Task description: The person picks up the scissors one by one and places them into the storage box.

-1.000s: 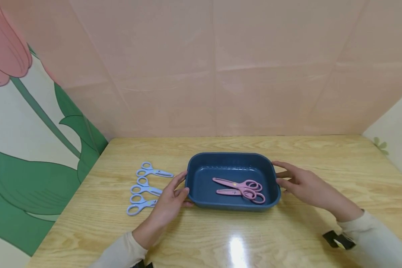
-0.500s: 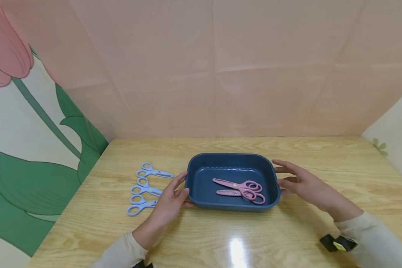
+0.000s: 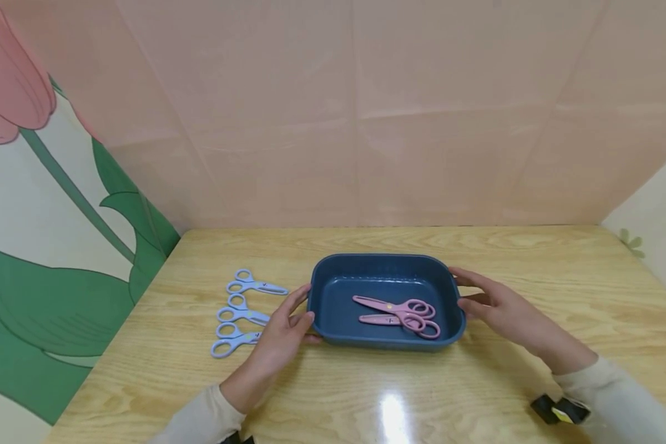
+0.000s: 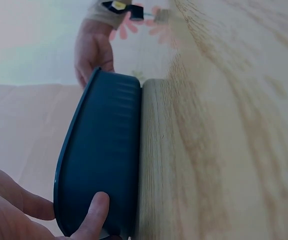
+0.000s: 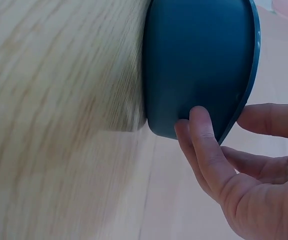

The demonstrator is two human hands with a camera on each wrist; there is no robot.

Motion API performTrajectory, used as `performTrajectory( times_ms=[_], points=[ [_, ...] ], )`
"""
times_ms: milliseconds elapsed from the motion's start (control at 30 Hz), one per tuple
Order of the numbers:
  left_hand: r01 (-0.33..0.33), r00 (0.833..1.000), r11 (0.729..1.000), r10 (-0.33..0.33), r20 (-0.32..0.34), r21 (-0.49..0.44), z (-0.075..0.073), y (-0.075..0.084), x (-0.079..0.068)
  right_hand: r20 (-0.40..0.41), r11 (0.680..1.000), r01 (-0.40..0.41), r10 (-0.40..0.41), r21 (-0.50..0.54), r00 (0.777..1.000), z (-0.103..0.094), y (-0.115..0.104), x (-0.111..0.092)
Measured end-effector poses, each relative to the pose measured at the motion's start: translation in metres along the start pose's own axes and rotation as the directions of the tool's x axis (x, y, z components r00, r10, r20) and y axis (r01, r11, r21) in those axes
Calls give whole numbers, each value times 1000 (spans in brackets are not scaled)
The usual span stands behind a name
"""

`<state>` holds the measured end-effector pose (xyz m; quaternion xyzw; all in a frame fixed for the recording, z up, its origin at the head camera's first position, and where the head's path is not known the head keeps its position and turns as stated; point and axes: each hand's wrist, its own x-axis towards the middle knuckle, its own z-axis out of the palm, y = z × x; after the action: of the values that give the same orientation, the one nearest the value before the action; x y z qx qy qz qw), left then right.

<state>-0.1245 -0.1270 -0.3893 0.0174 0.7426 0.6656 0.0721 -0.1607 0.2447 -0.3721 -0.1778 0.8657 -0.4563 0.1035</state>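
Observation:
A dark blue rectangular plastic bin (image 3: pixel 385 345) sits on the wooden table, its side facing me in both wrist views. Inside it lie two overlapping pairs of pink scissors (image 3: pixel 402 305), handles to the right. My left hand (image 3: pixel 283 336) grips the bin's left end, with the thumb at the rim and a finger on the near wall. At the other end, my right hand (image 3: pixel 491 302) holds the right side, its fingers spread around the corner in the right wrist view. Left of the bin are three pairs of blue scissors (image 3: pixel 252 285); my left hand partly covers the lowest pair.
The wooden table (image 3: pixel 533 259) ends at a pink-draped wall (image 3: pixel 355 154) behind. A panel with a painted tulip (image 3: pixel 16 74) stands on the left, and a pale wall (image 3: pixel 655 228) borders the right. Light glares on the tabletop before the bin.
My right hand's fingers lifted slightly off the bin's right side, then settled back against it. The bin, the scissors and my left hand have stayed nearly in place.

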Motion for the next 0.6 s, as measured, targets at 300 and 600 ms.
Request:
performTrajectory(
  times_ms=[300, 600],
  points=[
    [-27, 1000, 1000, 27, 13, -5, 2, -3, 0, 37, 997, -75, 74, 27, 997, 4, -2, -5],
    [-29, 999, 1000, 29, 17, -11, 3, -4, -1, 26, 977, -129, 127, 170, 992, 14, -4, -9]
  ],
)
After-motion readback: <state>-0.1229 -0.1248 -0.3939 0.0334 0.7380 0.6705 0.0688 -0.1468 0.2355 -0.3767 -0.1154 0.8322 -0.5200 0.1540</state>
